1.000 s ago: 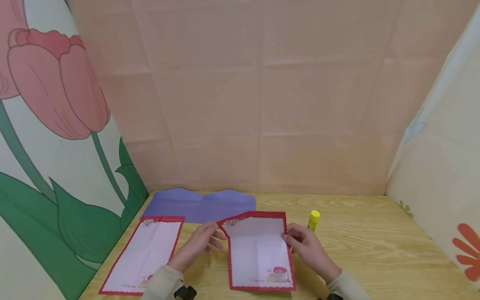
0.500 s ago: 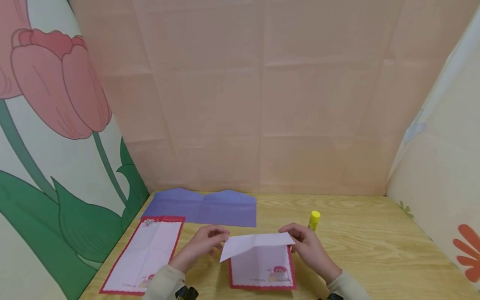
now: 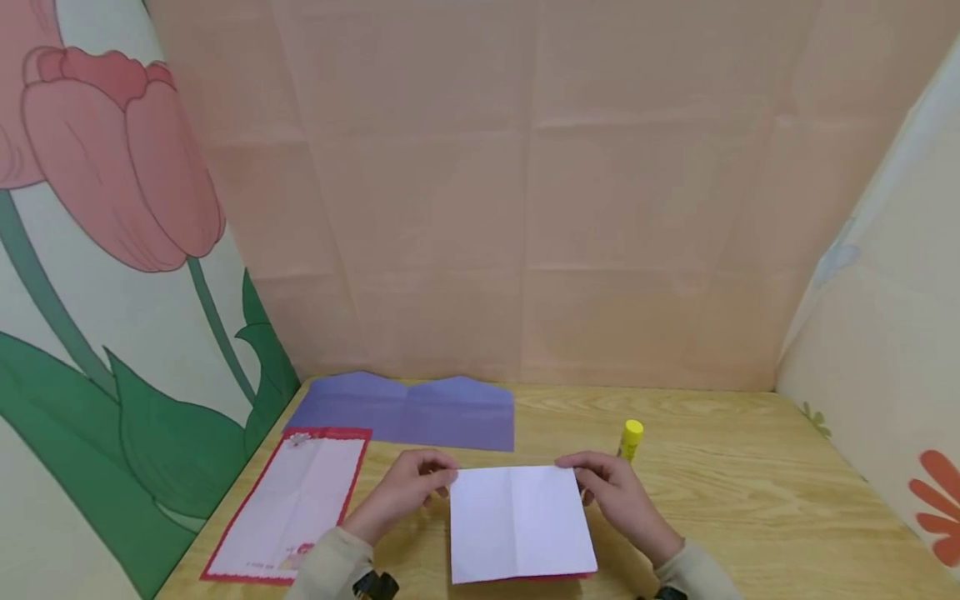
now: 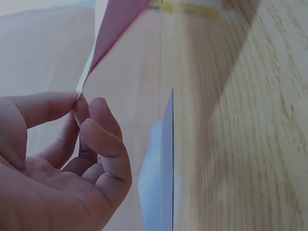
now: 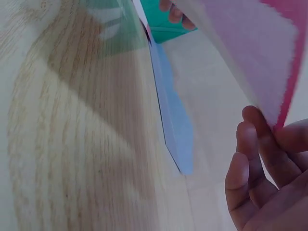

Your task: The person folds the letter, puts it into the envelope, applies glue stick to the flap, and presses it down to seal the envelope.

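Far left there's a wall with a big pink tulip [image 3: 123,158] painted or printed on it, and next to that a red-bordered sheet [image 3: 296,500] lies face up on the wooden table [image 3: 750,467], near corner tucked behind the beige left sleeve [image 3: 330,567]. Just beyond it, toward the pinkish backdrop [image 3: 420,208], is a wide piece of purple paper [image 3: 450,421] with a wavy far edge and a crease around the middle. Then comes the left hand [image 3: 408,492], thumb and finger pinched together on the far left corner of a white sheet [image 3: 543,525], other fingers curled loosely underneath. That white sheet is front and center between the two hands, plain side up, crease running down it, a thin bit of red peeking out along the bottom edge. Both wrist views show pink and red on its underside, with the held corners up off the table; can't tell if the near edge is touching. Right hand [image 3: 622,504] has the far right corner clamped between thumb and finger too. Just behind it is a yellow stick [image 3: 632,433], lower end hidden by the hand. Far right wall's got an orange-red flower [image 3: 933,508].
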Tool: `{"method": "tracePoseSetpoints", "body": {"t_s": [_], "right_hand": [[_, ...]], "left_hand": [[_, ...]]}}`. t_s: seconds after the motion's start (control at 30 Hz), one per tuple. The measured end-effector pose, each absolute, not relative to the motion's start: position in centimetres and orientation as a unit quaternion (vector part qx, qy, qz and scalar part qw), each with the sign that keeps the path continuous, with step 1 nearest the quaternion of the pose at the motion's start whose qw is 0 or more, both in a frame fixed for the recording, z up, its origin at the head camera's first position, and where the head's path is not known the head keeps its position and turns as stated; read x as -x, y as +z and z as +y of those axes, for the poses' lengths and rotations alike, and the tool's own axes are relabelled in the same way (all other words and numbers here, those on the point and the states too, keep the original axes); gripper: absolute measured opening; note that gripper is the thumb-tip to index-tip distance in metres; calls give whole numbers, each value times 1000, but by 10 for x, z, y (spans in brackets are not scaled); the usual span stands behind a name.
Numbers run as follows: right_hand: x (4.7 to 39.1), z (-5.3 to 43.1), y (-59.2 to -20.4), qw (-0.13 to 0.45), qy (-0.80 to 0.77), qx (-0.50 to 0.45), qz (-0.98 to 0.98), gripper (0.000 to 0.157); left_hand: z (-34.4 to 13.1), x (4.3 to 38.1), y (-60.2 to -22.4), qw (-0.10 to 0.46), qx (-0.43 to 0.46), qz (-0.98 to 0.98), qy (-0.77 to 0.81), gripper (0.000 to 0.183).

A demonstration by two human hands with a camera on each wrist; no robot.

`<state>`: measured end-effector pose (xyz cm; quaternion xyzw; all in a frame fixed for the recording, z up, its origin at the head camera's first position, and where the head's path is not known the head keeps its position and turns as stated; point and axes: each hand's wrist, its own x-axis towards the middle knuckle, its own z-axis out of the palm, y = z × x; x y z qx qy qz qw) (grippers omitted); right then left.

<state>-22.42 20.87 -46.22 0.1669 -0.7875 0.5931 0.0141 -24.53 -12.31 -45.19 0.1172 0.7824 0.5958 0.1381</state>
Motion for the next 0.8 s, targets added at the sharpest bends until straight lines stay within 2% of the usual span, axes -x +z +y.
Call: {"method": "tracePoseSetpoints", "body": {"t_s": [0.27, 0.37, 0.53, 0.67, 0.8], "right_hand": [[224, 204, -459, -1, 566, -104, -818, 26], [224, 203, -459, -2, 555, -109, -825, 22], [224, 203, -459, 11, 542, -125, -831, 15], [223, 201, -459, 41, 537, -119, -834, 11], [221, 198, -458, 70, 540, -112, -831, 7]], "left_hand": [[-124, 244, -450, 154, -129, 778, 595, 20], [-123, 245, -449, 148, -133, 780, 593, 20], [-119, 244, -451, 96, -119, 799, 582, 19], [-116, 242, -452, 35, -108, 814, 569, 18], [-112, 240, -451, -1, -119, 827, 549, 16]]}}
